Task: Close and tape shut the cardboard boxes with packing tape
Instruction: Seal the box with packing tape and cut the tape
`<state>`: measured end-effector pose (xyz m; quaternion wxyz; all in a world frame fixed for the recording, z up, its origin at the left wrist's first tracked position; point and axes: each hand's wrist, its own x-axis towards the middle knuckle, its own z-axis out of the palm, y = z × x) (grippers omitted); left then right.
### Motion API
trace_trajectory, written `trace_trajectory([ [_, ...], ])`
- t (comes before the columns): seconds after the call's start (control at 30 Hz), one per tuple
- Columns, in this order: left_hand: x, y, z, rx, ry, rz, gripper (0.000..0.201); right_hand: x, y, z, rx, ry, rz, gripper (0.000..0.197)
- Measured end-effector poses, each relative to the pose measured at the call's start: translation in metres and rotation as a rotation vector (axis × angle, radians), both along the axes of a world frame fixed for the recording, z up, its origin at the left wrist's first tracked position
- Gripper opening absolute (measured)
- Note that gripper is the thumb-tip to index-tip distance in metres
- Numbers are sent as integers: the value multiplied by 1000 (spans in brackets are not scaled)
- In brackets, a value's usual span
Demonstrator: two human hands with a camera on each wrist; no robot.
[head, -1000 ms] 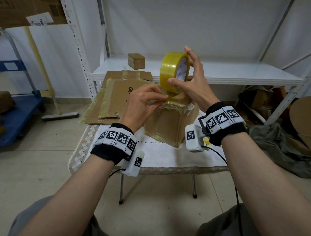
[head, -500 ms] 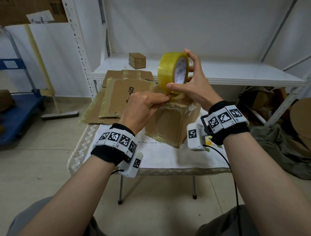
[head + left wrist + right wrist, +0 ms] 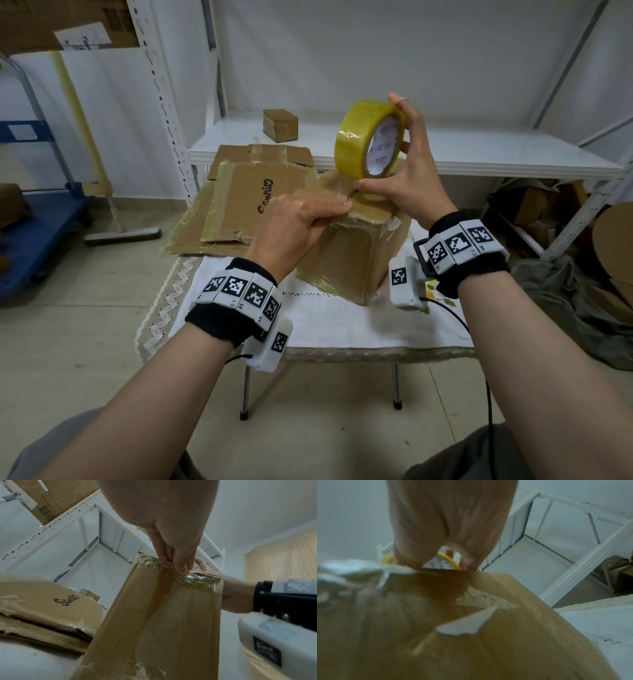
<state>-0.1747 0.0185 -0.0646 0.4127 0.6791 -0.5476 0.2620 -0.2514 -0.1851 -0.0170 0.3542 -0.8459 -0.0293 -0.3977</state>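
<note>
Cardboard box [image 3: 356, 253] sitting on the worktop [image 3: 342, 325], right hand [image 3: 407, 178] gripping the yellow tape roll [image 3: 356, 140] (upright, just above the box top), left hand [image 3: 301, 222] fingers curled, pinching the tape end at the near top edge

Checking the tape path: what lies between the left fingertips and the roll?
In the head view, a short stretch of pulled tape runs over the box top, from the left hand to the roll in the right hand.

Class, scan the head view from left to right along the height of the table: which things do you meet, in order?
Blue flat trolley → flattened brown cardboard sheets on the floor → left hand → brown cardboard box on the table → right hand holding the yellow roll of packing tape → grey cloth heap.
</note>
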Motion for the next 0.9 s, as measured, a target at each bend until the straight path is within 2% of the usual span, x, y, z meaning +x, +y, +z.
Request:
trace_trajectory([
  [0.17, -6, 3, 9, 42, 72, 8, 20, 4, 0, -7, -12, 51, 2, 119],
  [0.27, -21, -2, 15, -10, 244, 110, 26, 5, -1, -10, 13, 43, -10, 122],
  [0.3, -26, -6, 16, -23, 333, 187, 35, 5, -1, -10, 19, 42, -14, 122],
  [0.37, -35, -15, 16, 48, 515, 315, 73, 5, -2, -11, 14, 41, -26, 122],
  [0.43, -42, -23, 13, 170, 642, 353, 108, 6, -1, -11, -4, 37, -43, 122],
  [0.47, -44, -26, 11, 214, 683, 354, 116, 6, -1, -12, -10, 32, -49, 121],
  [0.6, -48, -30, 9, 225, 752, 336, 115, 5, -1, -12, -20, 23, -65, 121],
  [0.73, -47, -30, 3, 197, 683, 331, 112, 2, -2, -10, -23, 53, -54, 123],
  [0.9, -42, -28, 3, 92, 626, 298, 97, 0, 0, -5, -11, 50, -21, 124],
])
